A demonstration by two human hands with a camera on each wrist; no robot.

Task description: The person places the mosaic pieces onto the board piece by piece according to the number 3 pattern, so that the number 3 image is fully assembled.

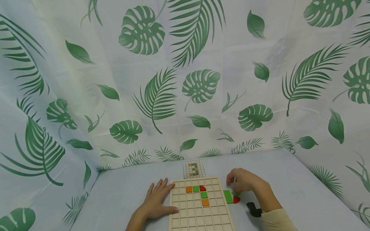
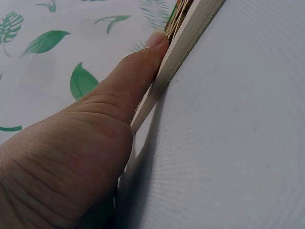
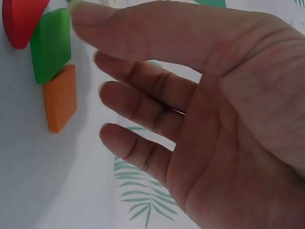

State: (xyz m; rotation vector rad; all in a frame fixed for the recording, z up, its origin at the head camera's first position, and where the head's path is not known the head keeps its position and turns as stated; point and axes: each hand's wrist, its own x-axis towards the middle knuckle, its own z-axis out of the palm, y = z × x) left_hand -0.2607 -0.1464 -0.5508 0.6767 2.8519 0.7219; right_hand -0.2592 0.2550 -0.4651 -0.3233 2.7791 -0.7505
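Observation:
A wooden grid board (image 1: pixel 188 218) lies on the table with orange, green and red pieces set in its squares. My left hand (image 1: pixel 157 200) spreads its fingers at the board's left side, the index fingertip and thumb at its edge; in the left wrist view the thumb (image 2: pixel 138 67) presses against the rim. My right hand (image 1: pixel 242 179) hovers low right of the board with bent fingers. Below its thumb tip are a red rounded piece (image 3: pixel 21 19), a green tile (image 3: pixel 52 45) and an orange tile (image 3: pixel 61 98). Whether thumb and index finger pinch a piece I cannot tell.
A small printed grid card (image 1: pixel 193 169) with coloured squares lies just beyond the board. Green tiles (image 1: pixel 228 196) lie along the board's right edge. A black device (image 1: pixel 253 210) sits by the right wrist. Leaf-printed cloth (image 1: pixel 199 86) encloses the table (image 1: pixel 127 186) at the back and sides.

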